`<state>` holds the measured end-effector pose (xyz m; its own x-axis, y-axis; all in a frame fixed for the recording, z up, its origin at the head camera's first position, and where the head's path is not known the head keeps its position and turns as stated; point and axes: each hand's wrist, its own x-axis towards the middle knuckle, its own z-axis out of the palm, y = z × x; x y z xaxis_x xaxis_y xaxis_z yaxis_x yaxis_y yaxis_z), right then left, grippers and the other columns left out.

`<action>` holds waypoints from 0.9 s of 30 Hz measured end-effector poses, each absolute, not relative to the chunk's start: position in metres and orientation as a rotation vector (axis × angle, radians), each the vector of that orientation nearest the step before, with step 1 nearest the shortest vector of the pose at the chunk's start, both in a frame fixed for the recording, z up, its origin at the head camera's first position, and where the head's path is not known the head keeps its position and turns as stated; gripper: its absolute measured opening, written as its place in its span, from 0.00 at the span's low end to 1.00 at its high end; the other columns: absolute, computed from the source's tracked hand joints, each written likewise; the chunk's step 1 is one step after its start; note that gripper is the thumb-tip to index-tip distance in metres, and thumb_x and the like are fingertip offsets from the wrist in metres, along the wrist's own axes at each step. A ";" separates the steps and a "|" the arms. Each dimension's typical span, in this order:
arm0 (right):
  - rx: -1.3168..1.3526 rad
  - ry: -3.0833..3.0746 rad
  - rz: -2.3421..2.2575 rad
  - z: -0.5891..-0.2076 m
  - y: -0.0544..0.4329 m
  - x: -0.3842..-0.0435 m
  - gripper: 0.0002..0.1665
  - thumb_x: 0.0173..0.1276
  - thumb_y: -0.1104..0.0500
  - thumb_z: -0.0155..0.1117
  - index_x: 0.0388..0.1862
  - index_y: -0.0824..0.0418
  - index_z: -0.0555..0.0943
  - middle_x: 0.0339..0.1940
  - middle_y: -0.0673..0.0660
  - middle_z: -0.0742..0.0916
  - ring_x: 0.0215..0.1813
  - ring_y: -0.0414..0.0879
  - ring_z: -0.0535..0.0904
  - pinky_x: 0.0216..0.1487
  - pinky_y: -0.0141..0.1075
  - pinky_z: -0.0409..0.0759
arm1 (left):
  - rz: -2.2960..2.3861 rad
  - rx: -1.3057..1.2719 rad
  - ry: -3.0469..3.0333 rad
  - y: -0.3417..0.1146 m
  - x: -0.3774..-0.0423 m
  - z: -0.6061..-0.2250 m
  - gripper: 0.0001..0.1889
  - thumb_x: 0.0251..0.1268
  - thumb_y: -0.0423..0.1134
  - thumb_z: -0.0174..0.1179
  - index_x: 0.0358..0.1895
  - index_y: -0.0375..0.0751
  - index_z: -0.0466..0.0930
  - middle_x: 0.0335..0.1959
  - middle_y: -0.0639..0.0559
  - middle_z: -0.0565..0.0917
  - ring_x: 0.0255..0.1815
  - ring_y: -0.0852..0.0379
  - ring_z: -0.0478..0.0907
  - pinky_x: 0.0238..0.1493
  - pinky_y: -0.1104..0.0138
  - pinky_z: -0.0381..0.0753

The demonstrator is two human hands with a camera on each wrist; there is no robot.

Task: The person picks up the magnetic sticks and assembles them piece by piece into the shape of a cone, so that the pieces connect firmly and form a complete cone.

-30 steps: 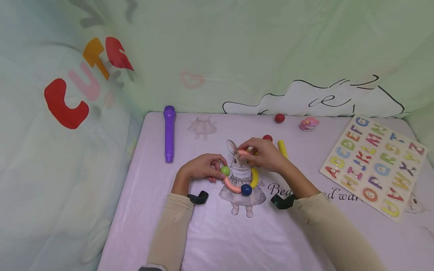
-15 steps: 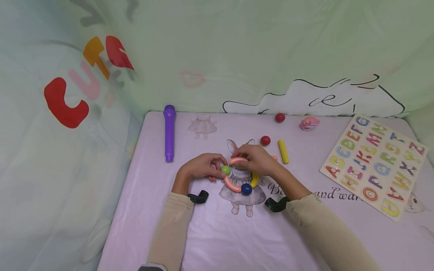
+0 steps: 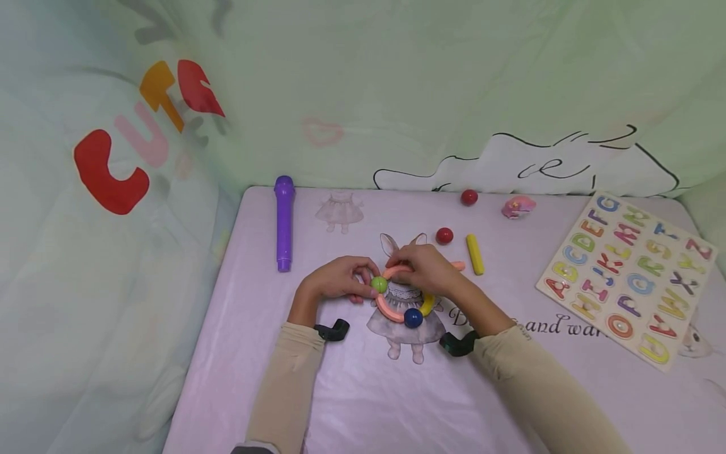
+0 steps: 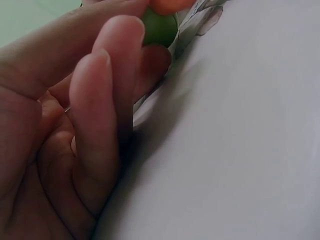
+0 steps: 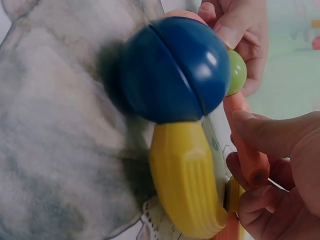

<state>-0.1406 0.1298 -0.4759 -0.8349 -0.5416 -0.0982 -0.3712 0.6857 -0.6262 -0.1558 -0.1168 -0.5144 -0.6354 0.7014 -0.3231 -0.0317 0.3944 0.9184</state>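
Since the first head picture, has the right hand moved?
Yes: the right hand moved left, away from the alphabet board, toward the green ball.

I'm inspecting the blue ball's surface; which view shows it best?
The right wrist view: the blue ball appears large, its groove plain. The head view shows it small, between a curved pink piece and the curved yellow piece; the left wrist view doesn't show it.

You have 1 purple toy microphone [image 3: 284, 227] lying at left, 1 alphabet puzzle board [image 3: 622, 277] at right, 1 pink toy [image 3: 517, 207] near it.
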 end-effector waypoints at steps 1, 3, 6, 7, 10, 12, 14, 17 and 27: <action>-0.728 2.622 -0.879 -0.476 0.129 -0.141 0.10 0.67 0.56 0.74 0.46 0.55 0.89 0.43 0.50 0.90 0.45 0.47 0.81 0.55 0.45 0.82 | 1.296 0.577 1.933 -0.117 -0.156 -0.515 0.19 0.60 0.41 0.75 0.53 0.46 0.81 0.36 0.50 0.85 0.25 0.56 0.85 0.32 0.62 0.87; -0.737 2.616 -0.865 -0.475 0.129 -0.141 0.10 0.67 0.56 0.74 0.47 0.54 0.89 0.43 0.50 0.90 0.46 0.46 0.81 0.55 0.44 0.82 | 1.297 0.589 1.936 -0.117 -0.156 -0.515 0.19 0.60 0.41 0.75 0.53 0.46 0.81 0.35 0.50 0.84 0.25 0.56 0.85 0.32 0.62 0.87; -0.765 2.596 -0.851 -0.475 0.130 -0.141 0.11 0.67 0.57 0.74 0.48 0.54 0.89 0.42 0.49 0.90 0.46 0.46 0.81 0.54 0.44 0.82 | 1.289 0.615 1.938 -0.118 -0.156 -0.517 0.18 0.60 0.41 0.74 0.52 0.46 0.81 0.34 0.50 0.84 0.24 0.57 0.84 0.31 0.62 0.87; -0.773 2.590 -0.845 -0.475 0.130 -0.141 0.11 0.67 0.57 0.74 0.48 0.53 0.89 0.42 0.48 0.90 0.45 0.45 0.81 0.53 0.43 0.82 | 1.282 0.629 1.940 -0.118 -0.156 -0.517 0.18 0.60 0.41 0.74 0.52 0.46 0.81 0.33 0.51 0.84 0.24 0.58 0.84 0.31 0.63 0.86; -0.794 2.577 -0.831 -0.475 0.130 -0.141 0.11 0.66 0.57 0.75 0.47 0.52 0.89 0.40 0.47 0.89 0.44 0.45 0.80 0.51 0.41 0.81 | 1.259 0.668 1.948 -0.119 -0.156 -0.518 0.17 0.61 0.41 0.74 0.52 0.47 0.81 0.32 0.52 0.83 0.24 0.59 0.83 0.31 0.65 0.85; -0.798 2.579 -0.821 -0.475 0.130 -0.140 0.11 0.65 0.57 0.75 0.47 0.52 0.89 0.39 0.46 0.89 0.43 0.44 0.80 0.51 0.41 0.81 | 1.248 0.687 1.954 -0.120 -0.156 -0.517 0.17 0.61 0.41 0.74 0.52 0.48 0.81 0.32 0.53 0.83 0.24 0.59 0.82 0.31 0.66 0.84; -0.794 2.580 -0.820 -0.475 0.131 -0.140 0.11 0.65 0.58 0.76 0.47 0.51 0.89 0.39 0.45 0.89 0.43 0.44 0.80 0.51 0.40 0.81 | 1.245 0.691 1.954 -0.120 -0.156 -0.517 0.17 0.60 0.40 0.74 0.51 0.48 0.82 0.32 0.53 0.83 0.24 0.59 0.82 0.31 0.66 0.84; -0.788 2.582 -0.814 -0.478 0.131 -0.141 0.11 0.65 0.58 0.75 0.47 0.51 0.89 0.39 0.45 0.89 0.42 0.43 0.80 0.50 0.40 0.82 | 1.243 0.686 1.952 -0.119 -0.156 -0.516 0.17 0.60 0.40 0.75 0.51 0.47 0.82 0.32 0.53 0.83 0.24 0.58 0.82 0.31 0.66 0.84; -0.730 2.592 -0.803 -0.477 0.129 -0.140 0.12 0.65 0.57 0.76 0.47 0.52 0.89 0.40 0.46 0.89 0.42 0.44 0.80 0.47 0.38 0.81 | 1.222 0.674 1.963 -0.119 -0.157 -0.514 0.18 0.58 0.41 0.76 0.50 0.47 0.82 0.32 0.52 0.83 0.24 0.58 0.82 0.31 0.65 0.84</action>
<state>-0.1397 0.1287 -0.4772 -0.8143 -0.5593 -0.1554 -0.3733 0.7096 -0.5976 -0.1567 -0.1193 -0.5143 -0.6069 0.7368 -0.2979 0.0578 0.4147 0.9081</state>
